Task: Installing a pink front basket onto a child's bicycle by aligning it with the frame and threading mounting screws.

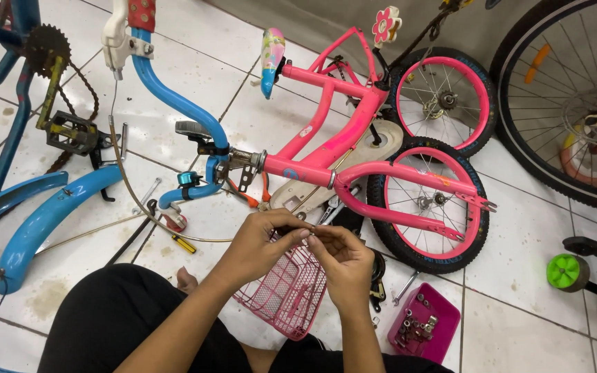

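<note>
I see my left hand (260, 245) and my right hand (343, 259) meet above the pink wire basket (285, 293), which lies on the tiled floor (519, 276). Both grips pinch one small metal part (310, 233) between the fingertips; what kind of part, I cannot tell. Just right lies a pink tray (426, 323) with bolts. Farther away lies the pink bicycle frame (326, 141), and beside it blue handlebars (174, 97).

Bright, even indoor lighting from overhead, soft shadows beneath the pink bicycle frame (326, 148), faint sheen on the white floor tiles (533, 235) toward 3 o'clock, sharp focus throughout, slight wide-angle bending toward 9 o'clock edges.
</note>
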